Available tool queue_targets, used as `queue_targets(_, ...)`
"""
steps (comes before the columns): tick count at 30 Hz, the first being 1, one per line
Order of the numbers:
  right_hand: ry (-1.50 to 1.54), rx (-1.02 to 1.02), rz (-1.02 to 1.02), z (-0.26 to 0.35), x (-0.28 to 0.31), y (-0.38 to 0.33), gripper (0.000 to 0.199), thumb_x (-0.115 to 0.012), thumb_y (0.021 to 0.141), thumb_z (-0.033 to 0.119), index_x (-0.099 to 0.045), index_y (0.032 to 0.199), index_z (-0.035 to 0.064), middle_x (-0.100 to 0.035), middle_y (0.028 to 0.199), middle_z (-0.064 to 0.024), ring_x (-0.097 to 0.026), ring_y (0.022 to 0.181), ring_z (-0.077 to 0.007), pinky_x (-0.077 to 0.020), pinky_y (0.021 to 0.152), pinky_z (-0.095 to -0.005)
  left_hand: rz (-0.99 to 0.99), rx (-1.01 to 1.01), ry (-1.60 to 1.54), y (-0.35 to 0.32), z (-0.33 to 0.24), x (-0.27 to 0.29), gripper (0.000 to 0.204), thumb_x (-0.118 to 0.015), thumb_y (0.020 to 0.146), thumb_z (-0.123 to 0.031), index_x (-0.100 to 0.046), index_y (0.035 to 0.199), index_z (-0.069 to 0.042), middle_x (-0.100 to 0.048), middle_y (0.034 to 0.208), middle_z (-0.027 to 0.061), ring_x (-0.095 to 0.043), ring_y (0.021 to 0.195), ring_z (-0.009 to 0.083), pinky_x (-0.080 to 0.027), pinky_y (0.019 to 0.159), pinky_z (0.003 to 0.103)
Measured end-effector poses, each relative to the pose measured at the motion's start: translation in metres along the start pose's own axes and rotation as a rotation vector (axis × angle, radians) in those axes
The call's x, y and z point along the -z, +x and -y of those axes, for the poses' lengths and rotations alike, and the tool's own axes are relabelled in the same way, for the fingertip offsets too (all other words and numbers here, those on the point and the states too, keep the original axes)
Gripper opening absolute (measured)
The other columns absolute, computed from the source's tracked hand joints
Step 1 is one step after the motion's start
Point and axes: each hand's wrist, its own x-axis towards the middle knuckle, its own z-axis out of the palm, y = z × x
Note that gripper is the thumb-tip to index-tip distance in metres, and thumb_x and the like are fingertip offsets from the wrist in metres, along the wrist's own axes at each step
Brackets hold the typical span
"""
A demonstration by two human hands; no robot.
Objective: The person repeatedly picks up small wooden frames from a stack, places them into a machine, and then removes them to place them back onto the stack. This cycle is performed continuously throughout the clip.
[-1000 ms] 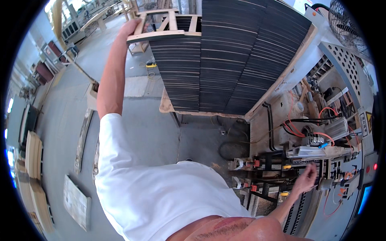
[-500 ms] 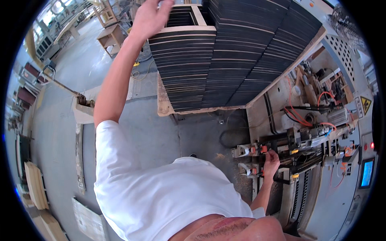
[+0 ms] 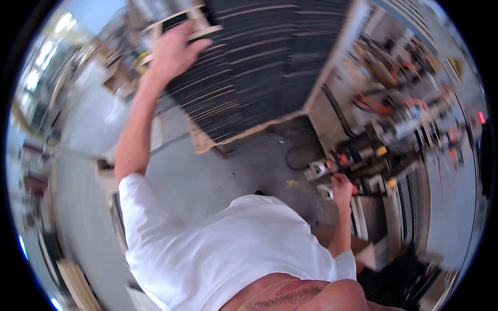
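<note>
My left hand [image 3: 175, 54] reaches far forward, thumb spread away from its fingers. It is over the near left corner of a tall stack of black boards [image 3: 259, 67] with pale edges. A pale wooden frame [image 3: 199, 33] lies on top of that stack, right by my fingers; blur hides whether they touch it. Low on the right, my right hand [image 3: 342, 187] is at a machine's clamp parts [image 3: 334, 163] with orange-red pieces. Its fingers are drawn together there, and what they pinch, if anything, cannot be made out.
The stack rests on a wooden pallet or board [image 3: 202, 137]. Orange hoses [image 3: 371, 105] and metal rails [image 3: 410, 207] belong to the machine at right. A cardboard box [image 3: 365, 254] stands beside my right forearm. Lumber [image 3: 78, 285] lies at the lower left.
The view has turned, and the stack now appears further left. My left hand stays over its corner, thumb now spread. My right hand has shifted from the upper clamp to between the two clamps.
</note>
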Motion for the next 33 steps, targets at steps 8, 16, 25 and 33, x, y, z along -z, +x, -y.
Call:
queue_targets(8, -0.494, 0.274, -0.337, 0.091, 0.213, -0.033, 0.016, -0.064, 0.079, 0.015, -0.059, 0.090, 0.0045, -0.059, 0.086, -0.0126, -0.059, 0.082, -0.0347, -0.0472, 0.070, -0.0455, -0.186, -0.036, -0.897, -0.079, -0.164, -0.064, 0.025, -0.052, 0.096, -0.011, -0.059, 0.114, 0.004, -0.065, 0.105, 0.0142, -0.063, 0.097, 0.0210, -0.049, 0.091, 0.030)
queue_targets(16, -1.233, 0.037, -0.924, 0.222, 0.428, -0.166, 0.024, -0.065, 0.079, 0.015, -0.062, 0.100, 0.0044, -0.065, 0.099, -0.0147, -0.062, 0.096, -0.0329, -0.0481, 0.081, -0.0444, 0.838, 0.123, -1.639, -0.193, -0.413, -0.230, 0.025, -0.054, 0.097, -0.014, -0.058, 0.114, 0.004, -0.065, 0.094, 0.0086, -0.063, 0.084, 0.0139, -0.052, 0.081, 0.027)
queue_targets(25, -1.536, -0.973, -1.073, 0.260, 0.596, -0.368, 0.037, -0.062, 0.080, 0.028, -0.065, 0.100, -0.0025, -0.065, 0.100, -0.0259, -0.061, 0.098, -0.0378, -0.0475, 0.088, -0.0414, 1.237, -0.173, -1.528, -0.206, -0.540, -0.302, 0.031, -0.053, 0.097, -0.021, -0.057, 0.119, 0.001, -0.067, 0.097, 0.0094, -0.065, 0.084, 0.0143, -0.052, 0.074, 0.024)
queue_targets(33, -1.261, -0.559, -1.025, 0.265, 0.600, -0.367, 0.040, -0.076, 0.075, 0.025, -0.064, 0.089, -0.0102, -0.065, 0.075, -0.0170, -0.058, 0.067, -0.0230, -0.0469, 0.063, -0.0340, 1.256, -0.111, -1.633, -0.155, -0.623, -0.371, 0.033, -0.059, 0.093, -0.016, -0.055, 0.119, 0.006, -0.066, 0.099, 0.0100, -0.064, 0.086, 0.0143, -0.053, 0.078, 0.026)
